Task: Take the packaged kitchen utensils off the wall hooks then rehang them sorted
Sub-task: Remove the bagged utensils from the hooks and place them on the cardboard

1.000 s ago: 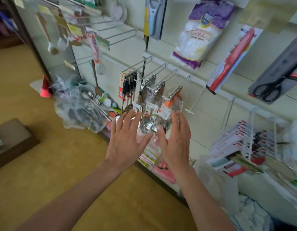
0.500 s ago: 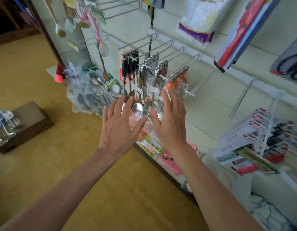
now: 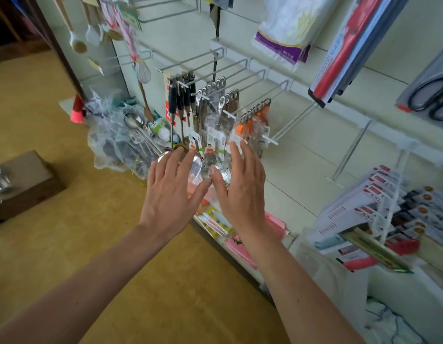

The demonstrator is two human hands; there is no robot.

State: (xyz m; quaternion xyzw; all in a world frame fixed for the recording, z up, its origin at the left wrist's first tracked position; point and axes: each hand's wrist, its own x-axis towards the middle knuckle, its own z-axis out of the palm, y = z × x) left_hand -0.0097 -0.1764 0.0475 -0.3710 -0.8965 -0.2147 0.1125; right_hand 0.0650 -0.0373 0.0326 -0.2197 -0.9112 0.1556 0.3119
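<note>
Packaged steel ladles and spoons (image 3: 215, 135) hang in clear sleeves from several wire wall hooks (image 3: 242, 70). Black-handled utensils (image 3: 177, 100) hang on the leftmost of these hooks, and orange-handled ones (image 3: 257, 120) on the rightmost. My left hand (image 3: 172, 192) and my right hand (image 3: 240, 187) are both raised in front of the ladle bowls with fingers straight and spread. Neither hand holds anything. The fingertips lie over the lower ends of the packages; whether they touch is unclear.
A heap of bagged utensils (image 3: 121, 142) lies on the floor at the left. A brown box (image 3: 24, 180) stands further left. Boxed knives (image 3: 379, 207) fill a rack at the right. Flat packs (image 3: 215, 222) lie on the low shelf under my hands.
The view has tilted and moved nearer to the wall. Both hands have kept their open, spread pose in front of the hanging ladles.
</note>
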